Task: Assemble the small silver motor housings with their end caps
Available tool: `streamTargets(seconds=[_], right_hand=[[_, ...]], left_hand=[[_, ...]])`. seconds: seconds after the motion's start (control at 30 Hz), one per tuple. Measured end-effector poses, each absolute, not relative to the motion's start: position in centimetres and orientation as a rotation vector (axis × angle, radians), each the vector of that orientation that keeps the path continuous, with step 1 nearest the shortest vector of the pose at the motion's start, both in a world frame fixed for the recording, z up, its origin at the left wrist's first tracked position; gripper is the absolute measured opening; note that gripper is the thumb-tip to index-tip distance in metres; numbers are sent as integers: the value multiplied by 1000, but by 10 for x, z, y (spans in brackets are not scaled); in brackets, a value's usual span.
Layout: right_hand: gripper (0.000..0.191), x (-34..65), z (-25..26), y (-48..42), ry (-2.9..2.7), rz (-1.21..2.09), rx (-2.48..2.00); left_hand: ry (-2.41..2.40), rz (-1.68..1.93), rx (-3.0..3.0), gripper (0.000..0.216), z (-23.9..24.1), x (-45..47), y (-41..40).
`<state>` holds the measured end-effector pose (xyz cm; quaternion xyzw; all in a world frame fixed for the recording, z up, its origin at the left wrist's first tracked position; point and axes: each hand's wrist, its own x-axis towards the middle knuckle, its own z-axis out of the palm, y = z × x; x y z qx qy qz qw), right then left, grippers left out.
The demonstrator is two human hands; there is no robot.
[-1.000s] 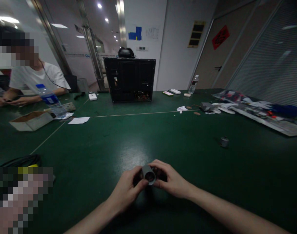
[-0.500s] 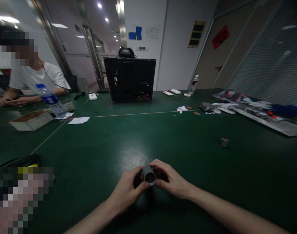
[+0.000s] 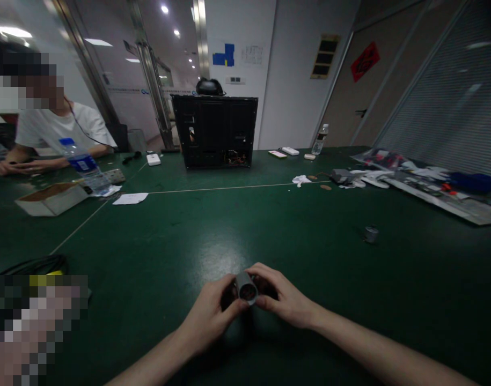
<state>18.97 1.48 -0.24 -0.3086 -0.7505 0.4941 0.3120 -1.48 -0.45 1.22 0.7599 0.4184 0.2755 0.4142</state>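
A grey motor housing (image 3: 245, 282), a short hollow cylinder, is held between my two hands just above the green table (image 3: 229, 225). Its open end faces me, and the dark inside shows some parts too dim to make out. My left hand (image 3: 213, 305) grips it from the left, thumb at the lower rim. From the right, my right hand (image 3: 283, 295) closes on the same housing with thumb and fingers. Farther off to the right, a small grey cylindrical motor part (image 3: 371, 234) stands on the table, touched by neither hand.
A black cable coil (image 3: 31, 264) lies at the left near a blurred-out patch. Beyond are an open box (image 3: 54, 201), a blue-capped bottle (image 3: 84, 166), and a black case (image 3: 217, 131). A cluttered board (image 3: 446, 201) lies at right. Another person (image 3: 64, 128) sits at far left.
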Motion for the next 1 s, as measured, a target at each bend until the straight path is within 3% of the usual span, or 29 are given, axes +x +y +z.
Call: streamTargets(seconds=[0.67, 0.83, 1.0], right_hand=[[58, 191, -7, 16, -1882, 1391, -813], [61, 190, -6, 16, -1861, 1412, -786], [61, 187, 0, 11, -1936, 1332, -812]], left_hand=[[916, 689, 1865, 33, 11, -18, -5], [932, 686, 1917, 50, 11, -22, -8], [885, 672, 1851, 44, 14, -24, -8]])
